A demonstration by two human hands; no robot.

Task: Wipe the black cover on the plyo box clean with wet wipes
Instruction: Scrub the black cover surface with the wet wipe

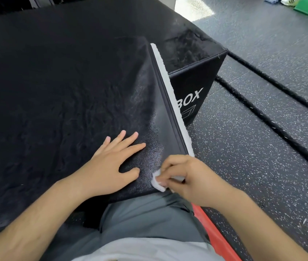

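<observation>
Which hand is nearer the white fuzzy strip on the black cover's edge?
Right. Right hand, pinching a white wipe, is at the white fuzzy strip's near end; left hand lies flat, left of it.

A gym: speckled black rubber flooring (243,176), thick battle ropes (273,126) lying across it, a padded plyo box (192,85) lettered BOX

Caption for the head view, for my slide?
Head view: left hand flat on the black cover, right hand gripping a white wet wipe at its near corner.
</observation>
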